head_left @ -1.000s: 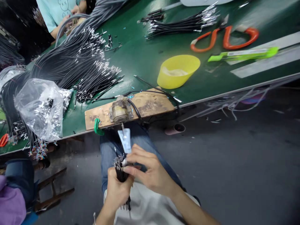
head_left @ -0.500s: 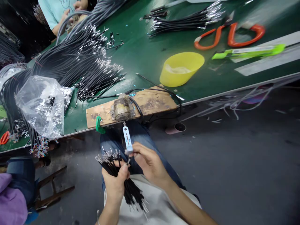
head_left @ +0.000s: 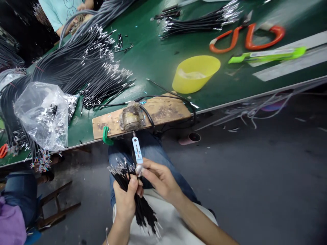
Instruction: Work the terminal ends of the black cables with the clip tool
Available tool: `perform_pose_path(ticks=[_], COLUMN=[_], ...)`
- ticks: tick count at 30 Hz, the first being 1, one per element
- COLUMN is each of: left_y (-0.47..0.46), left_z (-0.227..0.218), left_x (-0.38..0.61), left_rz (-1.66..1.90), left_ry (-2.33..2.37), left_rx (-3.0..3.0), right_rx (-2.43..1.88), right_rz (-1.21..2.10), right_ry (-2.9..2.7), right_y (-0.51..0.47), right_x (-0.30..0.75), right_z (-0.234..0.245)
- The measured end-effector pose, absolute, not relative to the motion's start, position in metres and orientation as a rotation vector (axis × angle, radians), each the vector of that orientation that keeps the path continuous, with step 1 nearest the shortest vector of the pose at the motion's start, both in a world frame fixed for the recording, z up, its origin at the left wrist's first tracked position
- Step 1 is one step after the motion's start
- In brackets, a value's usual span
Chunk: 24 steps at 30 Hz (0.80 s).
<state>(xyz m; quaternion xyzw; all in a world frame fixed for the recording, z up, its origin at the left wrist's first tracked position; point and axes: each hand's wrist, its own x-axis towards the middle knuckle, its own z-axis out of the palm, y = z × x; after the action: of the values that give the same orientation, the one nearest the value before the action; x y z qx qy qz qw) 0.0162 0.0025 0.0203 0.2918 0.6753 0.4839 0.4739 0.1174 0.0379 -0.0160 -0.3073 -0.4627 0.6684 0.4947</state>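
My left hand [head_left: 125, 197] is closed around a bundle of short black cables [head_left: 145, 212] with bare silvery ends at both sides. My right hand [head_left: 160, 177] is pinched beside the lower end of a light blue slotted attachment [head_left: 137, 151]; what lies between its fingertips is too small to make out. At that end sits a blurred whitish knob [head_left: 139, 169], just above a cable end from the bundle. The attachment hangs on the shaft of a small motor [head_left: 133, 117], fixed to a wooden board [head_left: 166, 110] at the table edge.
On the green table [head_left: 150, 47] are a yellow cup [head_left: 195, 76], orange-handled scissors [head_left: 264, 41], a green cutter [head_left: 268, 55], cable piles [head_left: 68, 64] and a plastic bag [head_left: 42, 115]. A green clamp [head_left: 107, 135] grips the board. Another person [head_left: 62, 13] works opposite.
My right fingers have shifted slightly, closing in at the attachment's lower end, where the whitish knob now shows. The left hand still holds the cable bundle, moved slightly. The whole view has drifted a little.
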Motion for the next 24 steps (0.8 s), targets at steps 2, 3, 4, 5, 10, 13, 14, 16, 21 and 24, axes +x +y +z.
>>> perform_pose_path(ticks=[2, 3, 4, 5, 10, 13, 14, 16, 21, 24], left_y=[0.003, 0.004, 0.003, 0.003, 0.001, 0.001, 0.001, 0.001, 0.004, 0.009], left_z=[0.02, 0.021, 0.021, 0.022, 0.03, 0.032, 0.031, 0.028, 0.019, 0.013], left_x=[0.015, 0.015, 0.016, 0.018, 0.031, 0.034, 0.032, 0.027, 0.007, -0.001], left_rz=[1.178, 1.182, 1.186, 1.193, 1.306, 1.324, 1.319, 1.291, 1.116, 1.1], left_ry=[1.643, 1.646, 1.652, 1.667, 1.871, 1.903, 1.888, 1.824, 1.61, 1.6], left_rx=[0.737, 0.742, 0.741, 0.739, 0.848, 0.909, 0.912, 0.903, 0.853, 0.878], right_rx=[-0.732, -0.732, -0.742, -0.76, -0.853, -0.955, -0.966, -0.933, -0.743, -0.559], right_rz=[1.573, 1.528, 1.498, 1.501, 1.706, 1.325, 1.136, 0.877, 1.585, 2.152], right_ry=[-1.182, -1.221, -1.237, -1.22, -0.925, -1.043, -1.103, -1.188, -1.064, -0.883], right_y=[0.041, 0.042, 0.043, 0.043, 0.039, 0.035, 0.034, 0.034, 0.046, 0.062], right_x=[0.121, 0.122, 0.122, 0.122, 0.111, 0.107, 0.107, 0.109, 0.12, 0.13], right_z=[-0.015, -0.014, -0.013, -0.013, -0.014, -0.013, -0.012, -0.012, -0.012, -0.012])
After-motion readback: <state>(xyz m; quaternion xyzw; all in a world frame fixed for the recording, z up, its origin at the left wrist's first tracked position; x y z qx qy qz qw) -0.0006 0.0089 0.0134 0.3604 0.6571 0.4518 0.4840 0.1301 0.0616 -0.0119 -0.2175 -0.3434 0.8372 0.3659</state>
